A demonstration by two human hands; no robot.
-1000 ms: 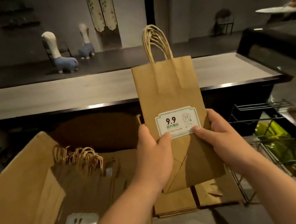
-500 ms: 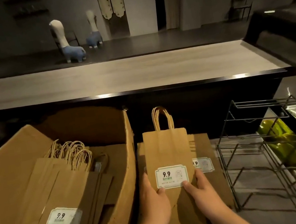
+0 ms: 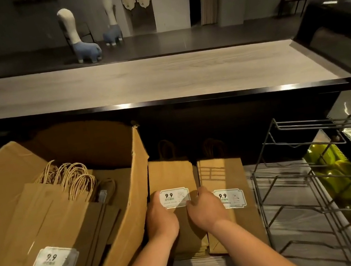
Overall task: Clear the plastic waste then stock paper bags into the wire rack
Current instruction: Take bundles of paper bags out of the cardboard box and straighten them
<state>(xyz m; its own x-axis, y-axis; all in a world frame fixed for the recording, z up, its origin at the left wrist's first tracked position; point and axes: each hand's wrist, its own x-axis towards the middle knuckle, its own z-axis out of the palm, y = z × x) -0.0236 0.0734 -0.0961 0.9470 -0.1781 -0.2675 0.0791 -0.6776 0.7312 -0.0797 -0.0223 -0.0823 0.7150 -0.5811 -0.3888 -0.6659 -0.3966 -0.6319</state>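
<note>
Landmark: the flat brown paper bag with a white 9.9 label (image 3: 172, 179), top of a small stack lying on the grey work surface (image 3: 293, 183).

Nearest, left of that bag: an open brown cardboard box (image 3: 139, 184) packed with more flat brown paper bags with twisted paper handles (image 3: 53, 221). The box wall sits tight against the bag stack's left edge and against the left hand.

Right of the bag, touching edge to edge: a second stack of flat brown labelled bags (image 3: 222, 173). Further right, apart from both stacks: the black wire rack (image 3: 293, 183), no bags in it. Beyond the rack, blurred green and yellow items (image 3: 337, 176) behind glass.

Left hand (image 3: 162, 220): on the bag's left edge, thumb by the label, fingers curled at the edge; they look to be gripping it. Right hand (image 3: 205, 208): on the bag's right edge, fingers curled, overlapping the second stack's label; appears to pinch the edge too.

Behind the bag: a dark panel, then the pale wood-grain counter top (image 3: 138, 81). Far back: two white and blue llama-shaped figures (image 3: 84, 43) on the dark floor.
</note>
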